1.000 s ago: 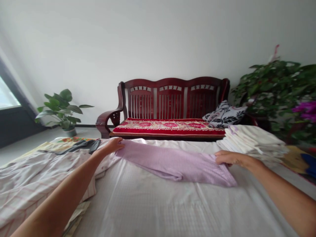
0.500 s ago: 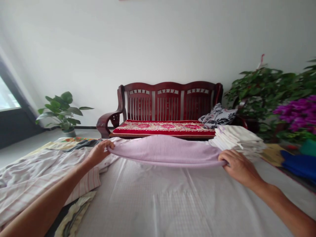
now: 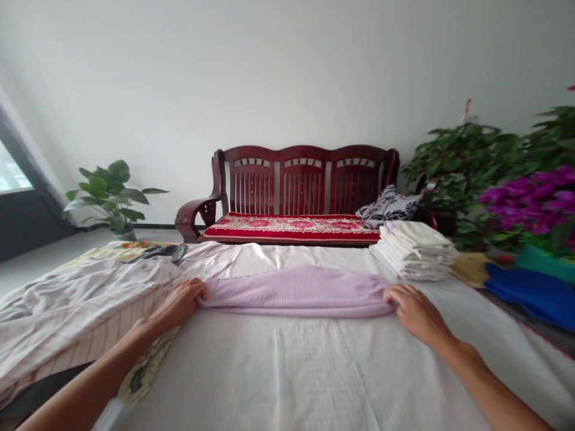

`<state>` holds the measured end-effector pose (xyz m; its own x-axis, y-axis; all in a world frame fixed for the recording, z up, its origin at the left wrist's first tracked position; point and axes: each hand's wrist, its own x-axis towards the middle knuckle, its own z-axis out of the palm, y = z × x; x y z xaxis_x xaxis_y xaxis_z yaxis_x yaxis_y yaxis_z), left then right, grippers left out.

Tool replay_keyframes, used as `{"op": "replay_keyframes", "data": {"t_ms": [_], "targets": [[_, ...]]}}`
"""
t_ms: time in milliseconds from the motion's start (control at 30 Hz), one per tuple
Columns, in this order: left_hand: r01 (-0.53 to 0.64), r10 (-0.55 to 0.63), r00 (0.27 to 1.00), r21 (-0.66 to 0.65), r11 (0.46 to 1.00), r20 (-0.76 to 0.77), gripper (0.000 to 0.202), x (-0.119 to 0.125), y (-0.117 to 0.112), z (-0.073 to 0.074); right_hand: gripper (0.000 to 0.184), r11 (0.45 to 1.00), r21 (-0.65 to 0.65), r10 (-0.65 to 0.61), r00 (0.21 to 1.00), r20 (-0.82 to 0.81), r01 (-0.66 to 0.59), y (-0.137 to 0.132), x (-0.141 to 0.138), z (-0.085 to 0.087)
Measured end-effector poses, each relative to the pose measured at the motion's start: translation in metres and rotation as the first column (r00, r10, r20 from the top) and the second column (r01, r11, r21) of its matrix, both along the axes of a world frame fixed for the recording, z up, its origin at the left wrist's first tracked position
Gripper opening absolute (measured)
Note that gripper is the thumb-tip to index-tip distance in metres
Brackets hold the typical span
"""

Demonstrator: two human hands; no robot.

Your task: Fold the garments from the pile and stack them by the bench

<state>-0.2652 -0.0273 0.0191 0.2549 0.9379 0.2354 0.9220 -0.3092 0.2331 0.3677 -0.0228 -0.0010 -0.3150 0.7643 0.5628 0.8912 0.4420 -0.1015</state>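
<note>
A lilac, finely ribbed cloth (image 3: 294, 293) is stretched sideways between my hands, with a fold along its near edge. It lies low across the white sheet (image 3: 314, 371), apparently resting on it. My left hand (image 3: 186, 299) grips the cloth's left end, fingers curled over it. At the opposite end, my right hand (image 3: 411, 308) pinches the right corner. The exact kind of garment or cloth does not show. Beyond my right hand stands a neat stack of folded white cloths (image 3: 413, 248).
Rumpled pale and striped fabric (image 3: 85, 317) spreads at the left. Blue cloth (image 3: 534, 296) lies along the right edge, near purple flowers (image 3: 534, 200). A dark red wooden bench (image 3: 300, 185) with a patterned pillow (image 3: 389, 206) stands behind. A potted plant (image 3: 112, 194) is at back left.
Both hands have lowered the lilac cloth towards me, from above the sheet down onto it. The cloth now looks flatter, and both hands still hold its ends.
</note>
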Motion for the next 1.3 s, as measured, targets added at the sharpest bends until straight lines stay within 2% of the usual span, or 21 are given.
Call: {"op": "replay_keyframes", "data": {"t_ms": [133,200,300,400,533,633,833,933,1067,1200,1300], "targets": [[-0.061,0.061,0.998,0.036,0.998,-0.013,0.037,0.005,-0.009,0.001,0.034,0.994,0.039,-0.092,0.979,-0.183,0.101,-0.002,0.009,-0.010],[-0.028,0.029,0.999,0.064,0.998,-0.027,0.035,0.014,-0.012,0.003,0.027,0.991,0.035,-0.121,0.974,-0.190,0.130,-0.001,0.008,-0.006],[0.043,-0.039,0.998,0.064,0.997,-0.055,0.025,0.031,-0.015,0.002,0.019,0.997,-0.013,-0.080,0.992,-0.101,0.079,0.000,0.002,0.004],[0.059,-0.054,0.995,0.055,0.997,-0.088,0.022,0.044,-0.017,-0.002,0.018,0.997,-0.067,-0.039,0.999,0.009,0.039,0.000,-0.007,0.012],[0.058,-0.054,0.990,0.030,0.998,-0.131,0.024,0.047,-0.016,-0.004,0.018,0.995,-0.094,-0.029,0.992,0.123,0.041,0.000,-0.013,0.015],[0.033,-0.033,0.990,0.000,0.999,-0.135,0.021,0.045,-0.013,-0.003,0.021,0.996,-0.088,-0.019,0.990,0.141,0.031,0.002,-0.017,0.017],[-0.061,0.061,0.998,-0.045,0.997,-0.010,0.017,0.035,-0.008,-0.006,0.019,0.991,0.047,-0.123,0.991,-0.047,0.126,-0.004,-0.025,0.022],[-0.045,0.045,0.999,-0.045,0.998,0.001,0.014,0.031,-0.013,-0.005,0.019,0.987,0.043,-0.154,0.985,-0.083,0.158,-0.014,-0.023,0.018],[0.000,0.000,1.000,-0.011,1.000,-0.030,0.015,0.031,-0.021,-0.001,0.017,0.997,-0.016,-0.078,0.984,-0.162,0.076,-0.022,-0.016,0.004],[0.010,-0.007,0.998,0.035,0.999,-0.070,0.016,0.029,-0.022,0.003,0.015,1.000,0.022,-0.010,0.968,-0.250,0.016,-0.023,-0.012,0.000],[-0.051,0.055,0.997,0.059,0.997,-0.056,0.016,0.024,-0.022,0.003,0.016,1.000,0.014,-0.013,0.965,-0.263,0.017,-0.023,-0.008,-0.002]]}}
